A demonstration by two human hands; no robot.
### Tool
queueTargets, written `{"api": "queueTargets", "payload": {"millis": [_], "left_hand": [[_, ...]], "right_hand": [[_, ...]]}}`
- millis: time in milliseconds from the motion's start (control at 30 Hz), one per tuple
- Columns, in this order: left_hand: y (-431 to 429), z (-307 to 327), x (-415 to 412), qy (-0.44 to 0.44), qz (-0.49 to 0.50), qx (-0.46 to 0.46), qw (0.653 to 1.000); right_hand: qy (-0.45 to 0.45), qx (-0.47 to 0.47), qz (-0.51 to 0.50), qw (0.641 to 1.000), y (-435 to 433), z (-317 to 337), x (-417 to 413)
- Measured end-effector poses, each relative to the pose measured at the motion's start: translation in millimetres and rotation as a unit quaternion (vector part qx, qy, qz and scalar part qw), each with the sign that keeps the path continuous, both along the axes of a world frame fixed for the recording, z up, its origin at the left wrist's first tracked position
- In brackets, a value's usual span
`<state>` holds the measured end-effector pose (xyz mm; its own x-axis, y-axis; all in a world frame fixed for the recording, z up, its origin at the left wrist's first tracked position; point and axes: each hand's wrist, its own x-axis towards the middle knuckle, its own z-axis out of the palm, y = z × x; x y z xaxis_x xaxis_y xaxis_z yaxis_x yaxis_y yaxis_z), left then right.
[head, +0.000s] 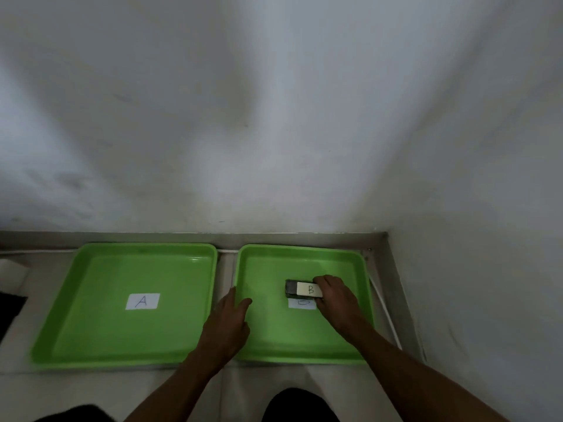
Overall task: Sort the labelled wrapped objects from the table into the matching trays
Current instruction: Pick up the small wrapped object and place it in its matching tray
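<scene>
Two green trays lie side by side against the wall. The left tray (91, 300) carries a paper label "A" (142, 301) and holds nothing else. In the right tray (268, 339), my right hand (335, 295) grips a dark wrapped object with a white "B" label (303, 289), held low just above or on the tray's own paper label (300, 303), which it partly hides. My left hand (228, 321) rests over the right tray's left rim, fingers loosely together, holding nothing.
A white wall rises right behind the trays and along the right side. A white cable (385, 309) runs beside the right tray. A pale object (12, 274) and a dark mat (10, 309) lie at the far left.
</scene>
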<state>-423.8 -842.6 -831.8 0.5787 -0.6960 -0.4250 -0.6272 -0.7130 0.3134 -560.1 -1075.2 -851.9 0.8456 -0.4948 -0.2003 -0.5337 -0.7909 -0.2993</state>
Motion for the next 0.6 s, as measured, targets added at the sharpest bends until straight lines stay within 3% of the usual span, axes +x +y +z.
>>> {"api": "queueTargets", "payload": {"millis": [600], "left_hand": [[-17.7,-24.7,18.2,-0.006,0.015,-0.004,1.000]], "right_hand": [[-0.015,0.001,0.001,1.000,-22.9,-50.2,40.1]]}}
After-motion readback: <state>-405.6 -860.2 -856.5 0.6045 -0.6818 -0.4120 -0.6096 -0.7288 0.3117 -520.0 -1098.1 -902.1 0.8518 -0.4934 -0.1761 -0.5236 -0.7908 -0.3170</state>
